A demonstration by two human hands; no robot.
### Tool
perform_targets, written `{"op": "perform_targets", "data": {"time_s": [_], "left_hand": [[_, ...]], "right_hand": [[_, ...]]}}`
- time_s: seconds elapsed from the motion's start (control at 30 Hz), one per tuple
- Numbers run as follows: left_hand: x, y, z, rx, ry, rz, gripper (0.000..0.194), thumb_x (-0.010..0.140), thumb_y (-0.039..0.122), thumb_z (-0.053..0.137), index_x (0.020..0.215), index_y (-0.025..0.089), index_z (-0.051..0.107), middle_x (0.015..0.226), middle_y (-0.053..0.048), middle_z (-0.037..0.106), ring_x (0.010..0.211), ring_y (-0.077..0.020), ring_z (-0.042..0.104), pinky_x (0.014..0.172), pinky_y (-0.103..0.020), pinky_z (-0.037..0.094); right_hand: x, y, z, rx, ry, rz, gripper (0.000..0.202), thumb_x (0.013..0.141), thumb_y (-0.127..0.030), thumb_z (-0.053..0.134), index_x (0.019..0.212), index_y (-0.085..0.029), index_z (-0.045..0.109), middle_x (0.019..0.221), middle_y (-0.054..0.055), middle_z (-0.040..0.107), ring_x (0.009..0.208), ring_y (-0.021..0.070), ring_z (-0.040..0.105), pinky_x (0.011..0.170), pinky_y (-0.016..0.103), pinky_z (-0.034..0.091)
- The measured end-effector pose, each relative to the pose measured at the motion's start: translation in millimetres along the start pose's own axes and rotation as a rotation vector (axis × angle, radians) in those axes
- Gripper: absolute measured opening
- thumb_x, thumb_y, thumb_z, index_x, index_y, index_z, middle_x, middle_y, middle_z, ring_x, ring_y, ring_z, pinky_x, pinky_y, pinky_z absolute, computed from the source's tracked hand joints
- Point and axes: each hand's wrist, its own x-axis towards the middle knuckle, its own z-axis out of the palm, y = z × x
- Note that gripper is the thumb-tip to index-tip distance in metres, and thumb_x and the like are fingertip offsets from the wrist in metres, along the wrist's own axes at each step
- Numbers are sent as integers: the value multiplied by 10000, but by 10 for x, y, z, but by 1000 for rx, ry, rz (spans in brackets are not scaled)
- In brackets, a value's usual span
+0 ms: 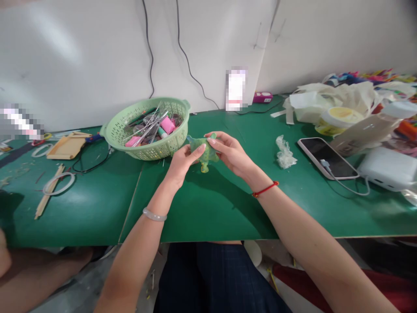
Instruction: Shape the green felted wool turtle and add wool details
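Both hands hold a small translucent green figure (203,145) with short stubby projections and a yellowish tip pointing down toward me. It is raised a little above the green table (208,208). My left hand (186,160) pinches its left side, thumb on top. On its right side, the thumb and fingers of my right hand (230,152) are closed. Parts of the figure are hidden behind my fingers, so its exact kind is unclear. Just behind my left hand stands a light green plastic basket (146,150) filled with metal rods, pink pieces and other small items.
To the right lie crumpled clear plastic (286,152), a phone (325,156) with a cable, a white box-shaped device (391,167) and a bottle (368,130). A wooden tray (67,145), sticks (48,193) and a tape ring (59,184) are at left. Someone's limb (39,271) shows at lower left.
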Motion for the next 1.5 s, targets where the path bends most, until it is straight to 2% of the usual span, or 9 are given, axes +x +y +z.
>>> {"op": "perform_targets", "data": {"time_s": [0.2,0.43,0.6,0.7,0.8,1.0,1.27,1.5], "left_hand": [[1,-25,11,-68,17,27,478,637,417,993,1013,187,808,1093,-67,823,1039,-215,749,973,-344,570],[-54,102,46,-130,51,-24,459,606,432,1005,952,200,812,1071,-79,831,1098,-277,754,940,-376,598],[-43,87,27,-117,60,-39,457,604,437,1005,949,210,810,1009,-71,826,1033,-267,753,829,-343,597],[-29,70,23,-114,29,-34,464,652,523,968,948,204,806,972,-76,817,1021,-259,751,783,-316,580],[-29,70,31,-130,6,-12,455,699,576,924,925,199,803,990,-77,816,1018,-243,748,800,-312,578],[-31,58,16,-110,58,-25,378,710,499,935,903,199,812,938,-69,819,961,-215,747,839,-314,570],[-31,61,22,-113,66,-24,439,634,546,969,857,200,818,856,-38,788,857,-162,710,773,-254,554],[-28,67,41,-132,72,-23,486,593,599,969,821,204,805,839,-25,754,824,-149,694,706,-232,544]], "right_hand": [[-14,-27,27,-17,35,20,548,611,-601,966,903,-218,704,892,-2,671,787,125,576,686,264,478],[-16,-27,28,-65,23,78,540,661,-651,914,885,-213,691,805,-22,587,758,125,531,676,269,444],[2,37,27,-100,-22,101,545,675,-669,898,812,-204,648,780,-26,579,724,116,512,652,277,413],[14,51,12,-85,-11,96,555,643,-656,924,787,-200,644,772,-28,588,715,111,514,656,281,417],[22,42,-3,-50,6,116,565,618,-654,939,786,-193,659,773,-24,608,721,110,531,673,279,436],[27,54,-10,-43,13,131,569,615,-665,939,780,-195,663,731,-34,583,703,109,532,652,269,449],[11,66,15,-94,-1,96,539,650,-648,933,799,-211,654,802,-14,632,725,122,567,669,299,478],[28,107,-7,-113,-19,78,482,689,-611,923,896,-221,729,875,21,723,820,173,655,751,343,538]]}}
